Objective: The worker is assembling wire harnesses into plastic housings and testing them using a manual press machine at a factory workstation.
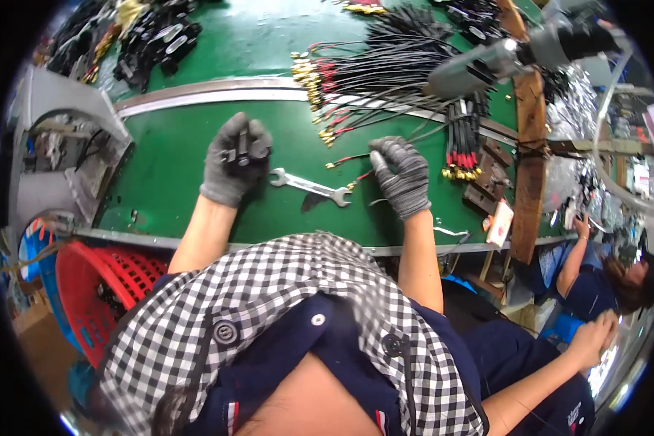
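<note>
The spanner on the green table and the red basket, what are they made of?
The spanner looks like bare metal: silvery and shiny. The red basket looks like moulded plastic: an even bright colour with a slotted lattice wall. Neither can be told for sure by sight.

A factory assembly line: green conveyor belt (196,156), cable bundles (385,65), wrench (311,187), seated co-worker (595,291).

A red plastic basket (102,291) sits at eight o'clock below the green workbench (181,167). Black parts (149,36) pile at eleven o'clock. A hanging power tool (516,54) shows at one o'clock, a seated co-worker (595,283) at four o'clock.
</note>
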Action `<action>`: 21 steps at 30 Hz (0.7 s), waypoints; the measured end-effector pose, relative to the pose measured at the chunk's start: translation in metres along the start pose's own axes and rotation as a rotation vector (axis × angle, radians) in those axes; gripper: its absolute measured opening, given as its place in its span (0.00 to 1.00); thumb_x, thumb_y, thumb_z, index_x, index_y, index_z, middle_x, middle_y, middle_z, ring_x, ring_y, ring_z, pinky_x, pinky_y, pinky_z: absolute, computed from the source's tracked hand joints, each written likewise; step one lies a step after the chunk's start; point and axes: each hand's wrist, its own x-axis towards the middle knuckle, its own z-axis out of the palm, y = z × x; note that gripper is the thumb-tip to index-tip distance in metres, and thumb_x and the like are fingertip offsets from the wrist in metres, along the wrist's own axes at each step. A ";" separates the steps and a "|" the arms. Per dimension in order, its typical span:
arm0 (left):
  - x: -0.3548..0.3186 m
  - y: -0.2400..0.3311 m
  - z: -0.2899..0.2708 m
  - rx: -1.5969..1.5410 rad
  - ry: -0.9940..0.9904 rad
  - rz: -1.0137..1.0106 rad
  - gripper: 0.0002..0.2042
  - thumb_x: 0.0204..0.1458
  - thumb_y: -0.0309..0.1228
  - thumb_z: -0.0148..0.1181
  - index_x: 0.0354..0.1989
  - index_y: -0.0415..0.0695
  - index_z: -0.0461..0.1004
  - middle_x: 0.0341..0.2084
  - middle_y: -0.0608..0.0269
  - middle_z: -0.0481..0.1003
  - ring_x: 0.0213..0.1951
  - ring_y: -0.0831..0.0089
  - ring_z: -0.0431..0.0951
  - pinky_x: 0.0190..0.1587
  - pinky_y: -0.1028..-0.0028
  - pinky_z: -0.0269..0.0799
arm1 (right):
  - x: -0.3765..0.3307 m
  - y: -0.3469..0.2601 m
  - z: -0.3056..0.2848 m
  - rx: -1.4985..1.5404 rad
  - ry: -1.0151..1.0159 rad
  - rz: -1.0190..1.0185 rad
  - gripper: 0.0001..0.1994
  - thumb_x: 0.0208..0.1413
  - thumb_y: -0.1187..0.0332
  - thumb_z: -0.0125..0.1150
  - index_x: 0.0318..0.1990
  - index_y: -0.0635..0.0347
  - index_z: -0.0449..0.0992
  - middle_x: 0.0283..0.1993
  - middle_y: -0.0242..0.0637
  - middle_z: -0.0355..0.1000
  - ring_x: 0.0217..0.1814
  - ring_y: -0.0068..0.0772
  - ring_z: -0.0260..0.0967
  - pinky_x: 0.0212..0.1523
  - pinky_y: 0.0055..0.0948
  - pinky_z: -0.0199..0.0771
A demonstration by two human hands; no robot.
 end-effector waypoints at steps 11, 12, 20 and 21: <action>0.004 -0.004 0.005 -0.127 -0.128 -0.038 0.18 0.50 0.45 0.54 0.24 0.40 0.71 0.34 0.52 0.72 0.35 0.64 0.71 0.37 0.70 0.69 | 0.016 0.074 -0.094 -0.437 0.473 0.217 0.10 0.48 0.69 0.58 0.39 0.54 0.76 0.37 0.43 0.73 0.41 0.41 0.71 0.44 0.33 0.70; 0.003 -0.004 0.007 -0.123 -0.131 -0.035 0.18 0.50 0.45 0.54 0.24 0.40 0.71 0.34 0.52 0.72 0.35 0.64 0.71 0.37 0.70 0.69 | 0.023 0.082 -0.099 -0.433 0.477 0.215 0.10 0.48 0.69 0.58 0.39 0.54 0.76 0.37 0.43 0.73 0.41 0.41 0.71 0.44 0.33 0.70; -0.009 0.000 0.000 -0.287 -0.217 -0.218 0.26 0.50 0.45 0.53 0.50 0.34 0.66 0.42 0.47 0.70 0.42 0.56 0.71 0.49 0.62 0.68 | 0.048 0.087 -0.134 -0.550 -0.038 0.455 0.16 0.46 0.60 0.60 0.44 0.50 0.76 0.42 0.41 0.74 0.44 0.39 0.72 0.47 0.32 0.69; -0.006 0.000 0.003 -0.326 -0.190 -0.218 0.26 0.50 0.44 0.53 0.50 0.34 0.66 0.43 0.45 0.70 0.43 0.55 0.71 0.51 0.60 0.67 | 0.042 0.086 -0.145 -0.538 -0.023 0.449 0.14 0.46 0.64 0.60 0.41 0.53 0.78 0.37 0.41 0.76 0.40 0.31 0.72 0.43 0.28 0.69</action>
